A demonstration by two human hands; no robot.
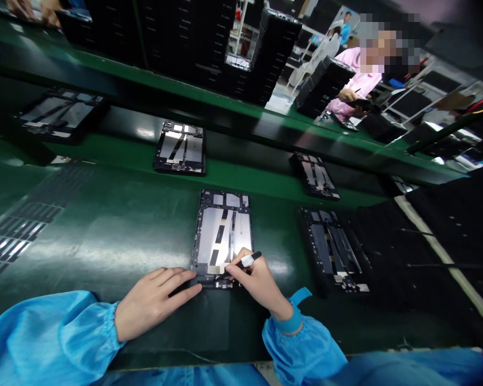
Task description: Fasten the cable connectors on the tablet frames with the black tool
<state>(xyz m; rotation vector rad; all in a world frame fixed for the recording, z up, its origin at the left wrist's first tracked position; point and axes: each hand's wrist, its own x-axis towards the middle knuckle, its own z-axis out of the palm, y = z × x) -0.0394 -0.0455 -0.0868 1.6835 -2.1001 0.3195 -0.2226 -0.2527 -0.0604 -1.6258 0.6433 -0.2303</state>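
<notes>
An opened tablet with a black frame and silvery inner plate [221, 236] lies flat on the green work surface [116, 236], just below the middle of the frame. The right hand [257, 284] rests at the tablet's lower right corner, its fingers pinched around a thin black tool with a white band [247, 260], the tip set against the tablet's lower edge. The left hand [153, 300] lies palm down at the lower left corner, fingers loosely spread and stretched toward the frame, fingertips touching its bottom edge. Both wrists end in light blue sleeves.

To the right lies a second opened dark tablet [334, 252], apart from the first. Two more sit higher up: one above the centre [180, 148], one to the centre right [314, 176]. Another lies at the upper left [60, 113]. Stacks of black trays [265, 53] stand along the top. In the upper right, a person in a pink coat [358, 86] handles something dark.
</notes>
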